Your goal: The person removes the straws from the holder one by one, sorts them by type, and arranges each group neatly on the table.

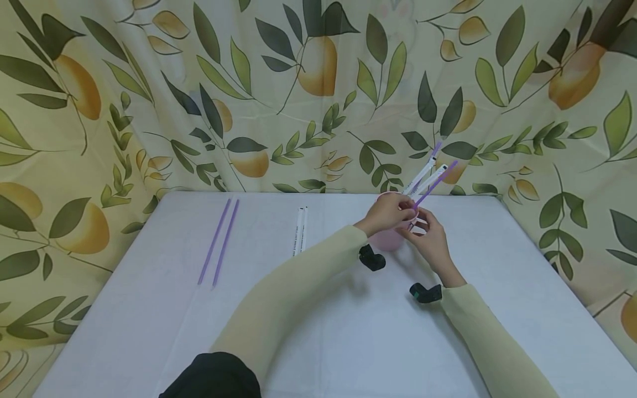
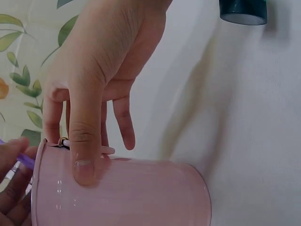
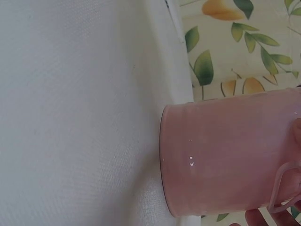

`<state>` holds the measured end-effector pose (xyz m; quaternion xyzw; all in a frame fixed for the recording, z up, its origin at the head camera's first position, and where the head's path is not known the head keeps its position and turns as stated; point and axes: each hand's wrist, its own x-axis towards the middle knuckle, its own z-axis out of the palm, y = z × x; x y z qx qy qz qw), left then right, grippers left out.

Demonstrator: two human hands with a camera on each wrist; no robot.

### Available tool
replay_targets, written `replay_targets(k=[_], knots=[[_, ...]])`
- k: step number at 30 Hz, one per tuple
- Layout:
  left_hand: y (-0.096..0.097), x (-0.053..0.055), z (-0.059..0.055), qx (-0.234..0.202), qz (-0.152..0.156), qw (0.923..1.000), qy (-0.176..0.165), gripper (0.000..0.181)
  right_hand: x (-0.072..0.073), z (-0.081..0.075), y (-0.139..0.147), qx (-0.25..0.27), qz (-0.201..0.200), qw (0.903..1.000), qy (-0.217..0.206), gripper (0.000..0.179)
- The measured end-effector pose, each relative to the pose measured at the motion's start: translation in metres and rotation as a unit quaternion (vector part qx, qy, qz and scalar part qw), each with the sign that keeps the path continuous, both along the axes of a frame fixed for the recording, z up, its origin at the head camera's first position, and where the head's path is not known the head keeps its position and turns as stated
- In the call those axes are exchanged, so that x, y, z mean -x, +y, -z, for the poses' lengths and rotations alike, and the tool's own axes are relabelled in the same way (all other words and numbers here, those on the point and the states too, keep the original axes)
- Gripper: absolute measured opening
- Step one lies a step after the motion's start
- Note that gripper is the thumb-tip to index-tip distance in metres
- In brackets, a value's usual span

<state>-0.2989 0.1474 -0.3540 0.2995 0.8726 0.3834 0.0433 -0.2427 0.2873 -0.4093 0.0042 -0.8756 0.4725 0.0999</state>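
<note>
A pink bucket point(image 1: 388, 241) stands upright toward the back right of the table. At its rim my left hand point(image 1: 390, 213) pinches a purple straw point(image 1: 437, 183), whose lower part is hidden. My right hand point(image 1: 432, 243) grips the bucket's right side near the rim; its thumb point(image 2: 85, 165) lies along the wall in the left wrist view. A small side handle point(image 3: 277, 188) shows there between the fingers in the right wrist view. White printed sticks point(image 1: 421, 174) and another purple straw tip point(image 1: 437, 148) rise above the bucket.
Two purple straws point(image 1: 226, 243) lie side by side on the left of the white table point(image 1: 124, 320). White printed sticks point(image 1: 300, 231) lie at the middle, partly behind my left sleeve. A leaf-and-fruit patterned curtain point(image 1: 308, 127) hangs behind the table.
</note>
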Motion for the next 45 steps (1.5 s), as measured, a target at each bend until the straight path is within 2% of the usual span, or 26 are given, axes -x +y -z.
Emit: replay_targets(k=[10, 15, 20, 24, 27, 30, 36, 41, 45], knots=[[-0.005, 0.003, 0.002, -0.109, -0.028, 0.9936, 0.004, 0.018, 0.001, 0.002, -0.002, 0.014, -0.001, 0.9999, 0.007, 0.074], [-0.008, 0.003, 0.001, -0.159, -0.048, 0.9859, -0.024, 0.021, 0.0, 0.0, -0.002, 0.004, 0.001, 1.0, -0.001, 0.076], [-0.014, 0.008, -0.002, -0.24, -0.055, 0.9676, -0.057, 0.023, 0.001, -0.001, -0.004, 0.012, 0.002, 0.9999, -0.01, 0.077], [-0.024, 0.013, -0.01, -0.303, -0.058, 0.9484, -0.071, 0.025, 0.003, 0.001, -0.003, 0.016, 0.009, 0.9997, -0.018, 0.079], [-0.033, 0.017, -0.018, -0.329, -0.069, 0.9387, -0.077, 0.025, 0.004, 0.002, -0.002, 0.016, 0.014, 0.9995, -0.024, 0.08], [-0.044, 0.021, -0.025, -0.343, -0.08, 0.9323, -0.081, 0.025, 0.004, 0.002, -0.002, 0.014, 0.014, 0.9995, -0.024, 0.08], [-0.063, 0.029, -0.038, -0.392, -0.086, 0.9106, -0.097, 0.025, 0.004, 0.003, -0.001, 0.011, 0.012, 0.9997, -0.02, 0.079], [-0.079, 0.031, -0.046, -0.4, -0.115, 0.9049, -0.091, 0.025, 0.003, 0.002, -0.002, 0.01, 0.015, 0.9996, -0.022, 0.078], [-0.091, 0.03, -0.047, -0.399, -0.138, 0.902, -0.092, 0.023, 0.002, 0.001, -0.003, 0.01, 0.014, 0.9996, -0.021, 0.078]])
